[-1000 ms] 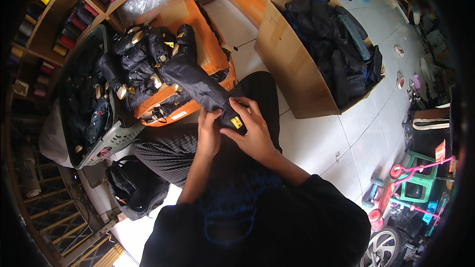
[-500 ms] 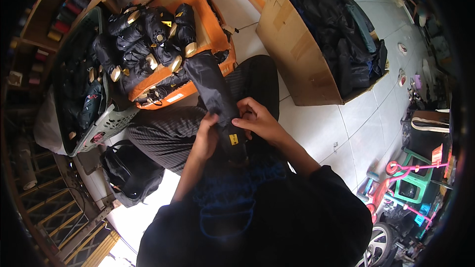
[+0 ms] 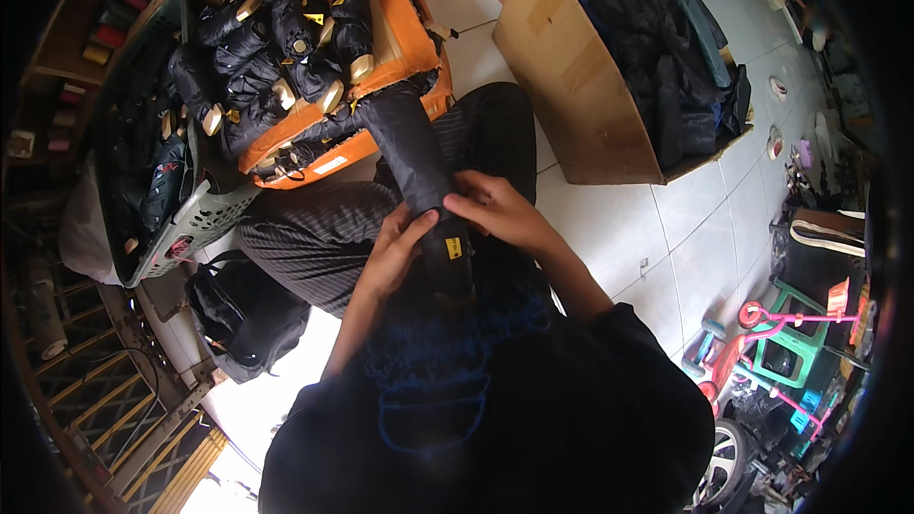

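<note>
A black folded umbrella (image 3: 407,143) lies slantwise between my hands, its far end near an orange carton and its near end against my dark shirt. Black fabric with a small yellow label (image 3: 453,248) wraps its near part. My left hand (image 3: 390,249) is closed around the left side, thumb pressed on top. From the right, my right hand (image 3: 495,211) grips it with the thumb on the fabric just above the label. The fingers underneath are hidden. Beyond, several black folded umbrellas (image 3: 249,46) with pale handle ends are piled on the orange carton (image 3: 388,33).
At the left stands a grey perforated basket (image 3: 211,214) of dark umbrellas, with a black bag (image 3: 249,319) below it. An open cardboard box (image 3: 562,86) full of dark fabric is at the upper right. A pink scooter (image 3: 738,347) and green stool (image 3: 792,347) stand lower right.
My left thumb has moved up and right onto the umbrella, closer to my right thumb. Both hands and the umbrella sit slightly higher in the picture, as the whole view has shifted.
</note>
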Demonstrator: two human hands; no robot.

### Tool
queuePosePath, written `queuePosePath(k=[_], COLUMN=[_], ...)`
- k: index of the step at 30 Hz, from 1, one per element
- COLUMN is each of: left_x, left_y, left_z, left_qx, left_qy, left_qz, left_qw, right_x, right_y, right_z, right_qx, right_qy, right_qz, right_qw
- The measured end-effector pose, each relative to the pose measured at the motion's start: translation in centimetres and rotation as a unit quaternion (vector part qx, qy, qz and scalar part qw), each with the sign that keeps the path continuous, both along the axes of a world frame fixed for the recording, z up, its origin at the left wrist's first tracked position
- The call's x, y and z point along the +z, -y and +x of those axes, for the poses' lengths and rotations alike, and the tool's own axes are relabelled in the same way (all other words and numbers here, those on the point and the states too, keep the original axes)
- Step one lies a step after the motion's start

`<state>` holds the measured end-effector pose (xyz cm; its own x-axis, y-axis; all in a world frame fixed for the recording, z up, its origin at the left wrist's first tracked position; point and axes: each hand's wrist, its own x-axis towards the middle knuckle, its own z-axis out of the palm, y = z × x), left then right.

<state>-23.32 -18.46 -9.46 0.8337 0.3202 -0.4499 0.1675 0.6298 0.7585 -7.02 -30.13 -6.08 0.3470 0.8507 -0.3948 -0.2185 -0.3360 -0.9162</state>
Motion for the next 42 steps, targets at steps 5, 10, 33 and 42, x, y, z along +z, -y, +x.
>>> queuePosePath(k=[5, 10, 33, 42], left_x=[0.5, 0.3, 2.4, 1.0], left_y=[-0.1, 0.3, -0.8, -0.5], left_z=[-0.5, -1.3, -1.0, -0.4], left_qx=[0.010, -0.008, 0.045, 0.042], left_qy=[-0.059, -0.084, 0.089, 0.127], left_qz=[-0.038, -0.008, 0.708, 0.736], left_qw=[0.998, 0.996, 0.699, 0.663], right_x=[-1.3, -2.0, -2.4, -2.5], right_y=[0.2, 1.0, 1.3, 1.2], right_z=[-1.0, -2.4, -4.3, -4.8], right_qx=[0.042, 0.014, -0.080, -0.097], right_qy=[0.015, 0.052, -0.107, -0.065], right_qz=[-0.052, -0.012, 0.042, -0.017], right_qw=[0.998, 0.998, 0.990, 0.993])
